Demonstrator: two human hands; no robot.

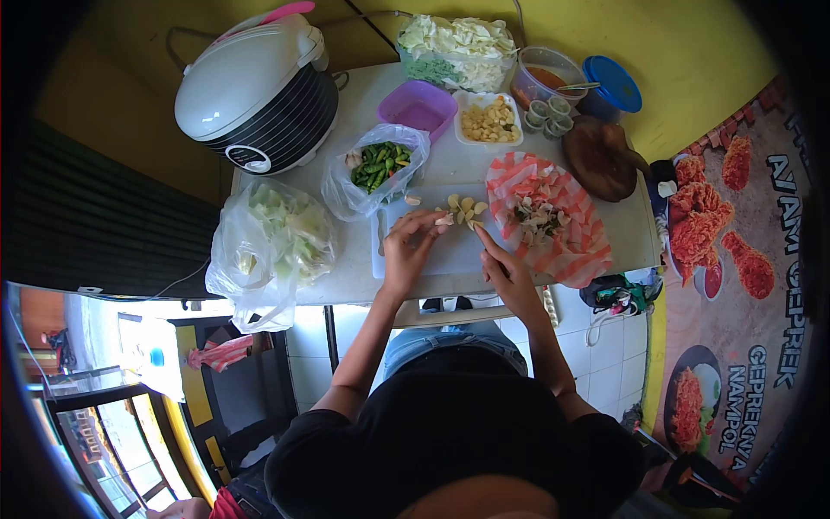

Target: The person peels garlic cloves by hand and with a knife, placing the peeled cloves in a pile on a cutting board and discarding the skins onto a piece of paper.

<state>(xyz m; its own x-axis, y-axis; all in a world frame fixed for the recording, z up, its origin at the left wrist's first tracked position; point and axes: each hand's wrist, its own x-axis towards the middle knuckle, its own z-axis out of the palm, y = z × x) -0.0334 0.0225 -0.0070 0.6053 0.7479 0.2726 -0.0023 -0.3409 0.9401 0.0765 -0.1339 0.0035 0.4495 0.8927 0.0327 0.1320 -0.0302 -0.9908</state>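
Left hand (408, 249): fingertips drawn together, pinching a small pinkish-white garlic clove (444, 220) above the board. Right hand (508, 275): fingers curled, index finger pointing towards the cloves; a slim tool may lie along it, but the view is too small to tell what it grips.

Just beyond the fingertips: a loose cluster of pale yellow garlic cloves (467, 208) on a white rectangular cutting board (451, 256); one separate pale clove (412, 201) lies left of the cluster.

Right of board: red-and-white patterned paper sheet (593, 251) bearing papery skins (543, 218). Left of board: clear plastic bag (335, 192) with green chillies (380, 166); farther left, a second clear plastic bag (272, 298) of pale green leaves (290, 229).

Behind: purple plastic tub (413, 105); white square tray (490, 142) of pale yellow pieces (489, 121). Back left corner: white-and-black rounded rice cooker (251, 91). Back right: round brown mortar (596, 164).
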